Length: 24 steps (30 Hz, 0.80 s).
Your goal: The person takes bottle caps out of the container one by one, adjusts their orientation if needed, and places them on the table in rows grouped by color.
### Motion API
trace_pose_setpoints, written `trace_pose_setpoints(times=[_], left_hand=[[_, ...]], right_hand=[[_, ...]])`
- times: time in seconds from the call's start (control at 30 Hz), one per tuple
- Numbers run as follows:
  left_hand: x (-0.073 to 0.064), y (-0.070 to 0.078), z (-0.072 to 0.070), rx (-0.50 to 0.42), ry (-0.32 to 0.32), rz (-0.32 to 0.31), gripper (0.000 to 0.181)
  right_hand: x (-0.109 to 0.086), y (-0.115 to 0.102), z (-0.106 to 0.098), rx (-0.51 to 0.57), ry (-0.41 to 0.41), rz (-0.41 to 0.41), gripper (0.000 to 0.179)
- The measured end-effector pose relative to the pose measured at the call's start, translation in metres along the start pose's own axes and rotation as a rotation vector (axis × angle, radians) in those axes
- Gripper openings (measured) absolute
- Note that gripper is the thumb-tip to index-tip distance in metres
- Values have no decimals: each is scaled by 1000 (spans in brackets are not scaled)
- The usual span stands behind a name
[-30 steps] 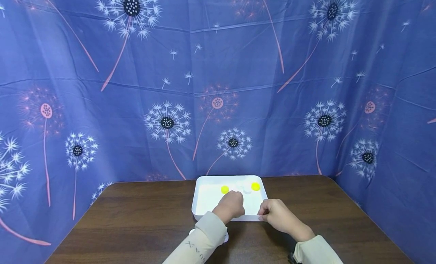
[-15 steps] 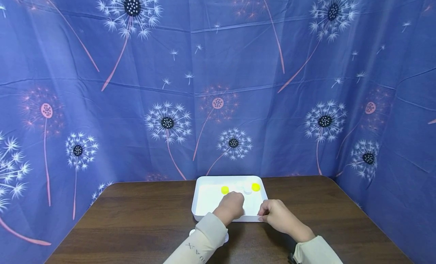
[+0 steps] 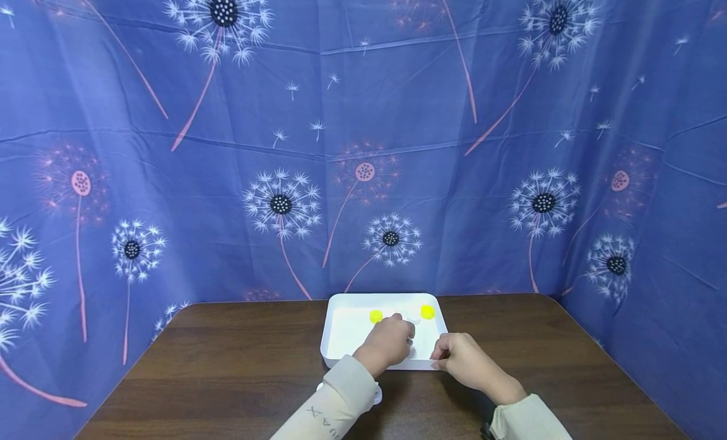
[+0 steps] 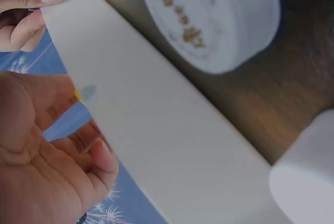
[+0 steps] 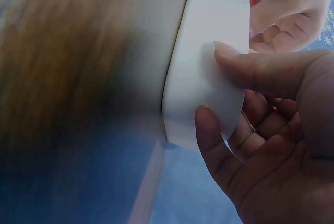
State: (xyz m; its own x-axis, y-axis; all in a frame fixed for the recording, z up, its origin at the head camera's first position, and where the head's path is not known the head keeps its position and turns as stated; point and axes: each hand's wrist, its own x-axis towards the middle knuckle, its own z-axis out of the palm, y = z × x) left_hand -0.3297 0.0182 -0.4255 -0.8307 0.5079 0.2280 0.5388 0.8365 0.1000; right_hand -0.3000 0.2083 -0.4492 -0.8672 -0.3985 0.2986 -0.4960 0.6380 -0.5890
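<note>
A white tray point(image 3: 421, 364) lies on the table, its long near wall point(image 4: 156, 114) filling the middle of the left wrist view. Over the tray's inside reaches my left hand point(image 3: 389, 343), fingers bent downward. Its fingertips are hidden behind the wall, so whether they hold something cannot be seen. Beyond that hand sit two yellow round pieces point(image 3: 376, 316) and a white round piece point(image 3: 415, 319), partly covered by the fingers. My right hand point(image 3: 468, 361) grips the tray's near right corner, thumb point(image 5: 235, 67) pressed on the outer wall.
Close to the tray's near side, two white round containers stand on the table: one with gold lettering point(image 4: 219, 20), one plain point(image 4: 308, 177). My left sleeve point(image 3: 335, 396) mostly covers them in the head view. A blue dandelion-print cloth point(image 3: 392, 143) hangs behind the brown table point(image 3: 244, 364).
My left hand has turned slightly, its fingers rising and shifting right, covering part of the white piece. My right hand stays on the tray's corner.
</note>
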Motion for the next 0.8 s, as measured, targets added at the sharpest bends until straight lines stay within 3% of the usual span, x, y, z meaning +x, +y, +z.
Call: trace_pose_setpoints(times=[0.3, 0.6, 0.8], left_hand=[[-7, -8, -11, -58, 22, 94, 20], [-18, -20, -22, -153, 53, 87, 27], [-29, -29, -29, -216, 24, 83, 23]], right_hand=[[0, 1, 1, -19, 8, -2, 23], [-1, 3, 1, -16, 15, -33, 23], [0, 5, 2, -22, 16, -26, 23]])
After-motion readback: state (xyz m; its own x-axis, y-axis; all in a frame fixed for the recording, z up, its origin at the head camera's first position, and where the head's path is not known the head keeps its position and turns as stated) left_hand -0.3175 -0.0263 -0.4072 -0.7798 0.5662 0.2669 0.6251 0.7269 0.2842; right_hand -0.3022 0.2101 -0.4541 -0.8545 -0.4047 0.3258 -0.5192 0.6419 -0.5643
